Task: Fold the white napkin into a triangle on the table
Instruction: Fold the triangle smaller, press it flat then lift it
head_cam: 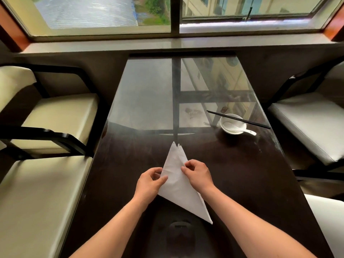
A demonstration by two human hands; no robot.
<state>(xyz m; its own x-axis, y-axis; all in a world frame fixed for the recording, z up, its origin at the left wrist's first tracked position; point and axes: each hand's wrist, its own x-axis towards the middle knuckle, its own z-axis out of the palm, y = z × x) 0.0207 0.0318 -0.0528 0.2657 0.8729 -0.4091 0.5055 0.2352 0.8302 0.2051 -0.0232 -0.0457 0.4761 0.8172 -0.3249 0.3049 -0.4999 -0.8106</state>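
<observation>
The white napkin (178,185) lies on the dark glossy table (242,174) as a long triangle, its pointed tip aimed away from me and one corner near the front edge. Several layered corners show at the far tip. My left hand (150,181) pinches the napkin's left edge between thumb and fingers. My right hand (197,174) pinches the right edge about halfway up. Both hands rest low, close to the table top.
A white bowl (232,123) with a white spoon (249,131) and black chopsticks (240,120) across it stands at the right of the table. Cream-cushioned chairs (55,116) flank both sides. A window sill (167,43) runs behind the table.
</observation>
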